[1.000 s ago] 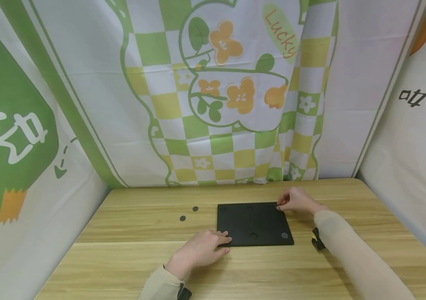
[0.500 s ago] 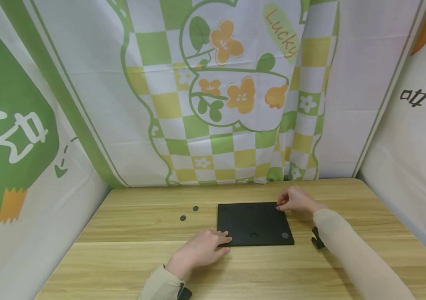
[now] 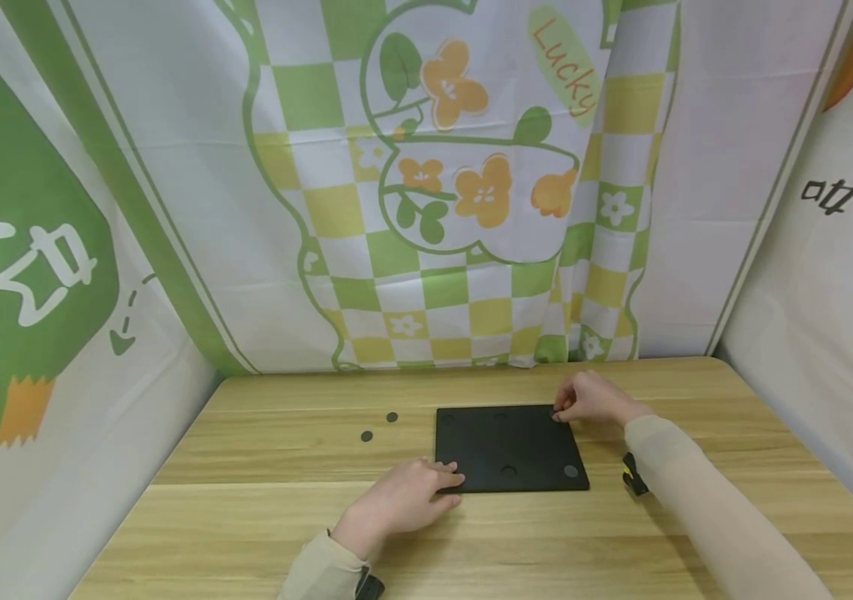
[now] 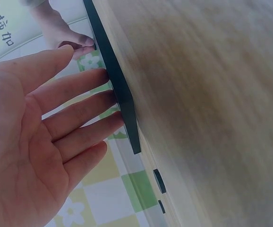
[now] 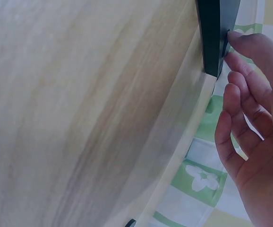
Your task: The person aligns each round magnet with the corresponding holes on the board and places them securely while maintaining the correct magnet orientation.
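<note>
A thin black rectangular board (image 3: pixel 497 446) lies on the wooden table, marked with several shallow round recesses. One grey disc (image 3: pixel 570 472) sits at its near right corner. My left hand (image 3: pixel 407 497) rests its straight fingertips on the near left corner; in the left wrist view its palm is bare. At the far right corner, thumb and index finger of my right hand (image 3: pixel 593 398) pinch a small dark disc (image 5: pixel 228 36) against the board, most of it hidden by the fingertips. The other right fingers are loosely bent.
Two loose dark discs, a farther disc (image 3: pixel 392 417) and a nearer disc (image 3: pixel 367 436), lie on the table (image 3: pixel 283 467) left of the board. A patterned curtain (image 3: pixel 471 308) hangs behind the table's back edge, with printed cloth on both sides.
Almost nothing has shifted. Both hands stay in place on the board; the right forearm has drifted very slightly left.
</note>
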Demonstrator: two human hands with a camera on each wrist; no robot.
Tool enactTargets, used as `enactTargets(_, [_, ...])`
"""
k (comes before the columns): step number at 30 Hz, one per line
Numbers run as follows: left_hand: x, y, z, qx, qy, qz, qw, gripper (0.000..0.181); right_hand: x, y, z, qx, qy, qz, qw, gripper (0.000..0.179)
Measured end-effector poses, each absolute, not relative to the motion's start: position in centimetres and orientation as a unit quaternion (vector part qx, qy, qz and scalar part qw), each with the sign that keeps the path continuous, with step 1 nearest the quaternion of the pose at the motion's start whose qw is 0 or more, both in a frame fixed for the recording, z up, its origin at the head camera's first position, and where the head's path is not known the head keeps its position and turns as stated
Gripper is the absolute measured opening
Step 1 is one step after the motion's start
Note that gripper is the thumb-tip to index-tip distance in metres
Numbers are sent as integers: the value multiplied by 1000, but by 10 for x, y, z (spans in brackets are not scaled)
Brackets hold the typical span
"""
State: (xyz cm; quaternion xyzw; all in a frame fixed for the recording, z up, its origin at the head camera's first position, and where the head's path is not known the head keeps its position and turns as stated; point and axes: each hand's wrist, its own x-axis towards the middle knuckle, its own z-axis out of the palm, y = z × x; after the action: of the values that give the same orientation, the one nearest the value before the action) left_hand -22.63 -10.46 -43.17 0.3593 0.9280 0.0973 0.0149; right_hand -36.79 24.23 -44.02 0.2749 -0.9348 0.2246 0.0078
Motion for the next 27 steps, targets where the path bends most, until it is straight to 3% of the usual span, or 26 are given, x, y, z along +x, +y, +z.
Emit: enactTargets(27, [-226, -104, -431, 357, 929, 95, 21, 36, -368, 246, -441, 282, -932, 228, 4, 10])
